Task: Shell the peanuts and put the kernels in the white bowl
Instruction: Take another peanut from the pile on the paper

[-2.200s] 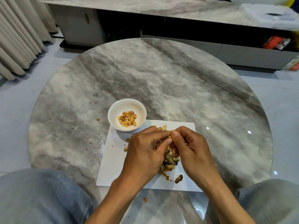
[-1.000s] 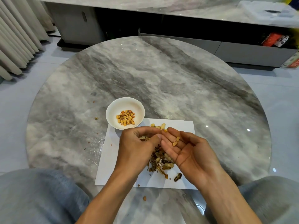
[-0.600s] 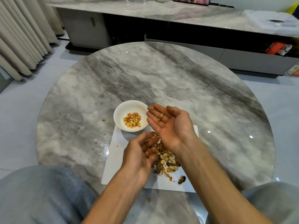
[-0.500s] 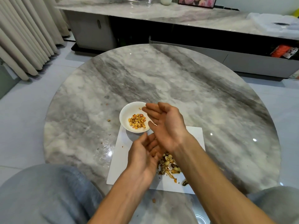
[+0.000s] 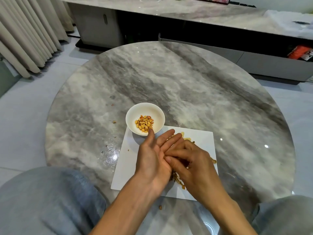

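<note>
Kernels [image 5: 144,123] sit in the white bowl [image 5: 132,114] on the counter [image 5: 186,85]. The left hand [image 5: 155,155] lies open and flat, seemingly to have crumbs brushed off; the right hand [image 5: 191,160], fingers curled loosely and gripping nothing visible, rubs across it above the shells [image 5: 177,180] on the paper [image 5: 125,160].

Pale curtains [image 5: 25,36], grey floor [image 5: 22,106], perhaps a marble-topped cabinet [image 5: 194,12].
</note>
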`<state>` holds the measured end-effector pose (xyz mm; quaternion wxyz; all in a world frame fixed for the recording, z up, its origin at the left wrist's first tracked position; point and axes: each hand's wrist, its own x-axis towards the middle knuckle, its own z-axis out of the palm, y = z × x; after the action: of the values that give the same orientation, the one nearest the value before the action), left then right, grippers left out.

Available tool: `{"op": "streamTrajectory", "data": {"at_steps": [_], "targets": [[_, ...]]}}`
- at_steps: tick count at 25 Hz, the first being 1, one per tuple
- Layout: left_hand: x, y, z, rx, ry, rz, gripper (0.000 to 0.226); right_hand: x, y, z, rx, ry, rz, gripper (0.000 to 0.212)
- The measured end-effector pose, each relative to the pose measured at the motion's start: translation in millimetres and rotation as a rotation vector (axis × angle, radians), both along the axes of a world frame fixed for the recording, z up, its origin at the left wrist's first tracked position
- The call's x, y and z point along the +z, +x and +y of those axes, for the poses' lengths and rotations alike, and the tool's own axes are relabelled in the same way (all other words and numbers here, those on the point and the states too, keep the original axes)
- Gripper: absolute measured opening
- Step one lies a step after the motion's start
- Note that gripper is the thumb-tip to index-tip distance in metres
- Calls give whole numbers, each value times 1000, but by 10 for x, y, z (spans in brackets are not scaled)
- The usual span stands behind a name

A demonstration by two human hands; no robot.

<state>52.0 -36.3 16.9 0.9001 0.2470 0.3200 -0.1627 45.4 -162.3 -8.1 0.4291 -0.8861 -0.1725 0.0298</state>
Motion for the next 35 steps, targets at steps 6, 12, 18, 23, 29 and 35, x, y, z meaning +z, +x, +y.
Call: {"op": "streamTrajectory", "data": {"at_steps": [6, 12, 18, 23, 29, 35], "targets": [[-94, 46, -54, -50, 29, -119, 59, 93, 17, -79, -86, 117, 131, 15], [-71, -15, -108, -137, 418, -328, 25, 217, 119, -140, -393, 793, 599, 10], [-105, -43, -77, -181, 1101, -711, 30, 308, 158, -258, -389, 799, 670, 25], [-161, -19, -3, -106, 1388, -974, 22, 350, 166, -299, -362, 914, 793, 23], [-174, 6, 53, -28, 1510, -1095, 15, 336, 125, -241, -379, 1032, 971, 23], [-145, -11, 62, -74, 1440, -1051, 17, 373, 132, -275, -335, 1024, 984, 27]]}}
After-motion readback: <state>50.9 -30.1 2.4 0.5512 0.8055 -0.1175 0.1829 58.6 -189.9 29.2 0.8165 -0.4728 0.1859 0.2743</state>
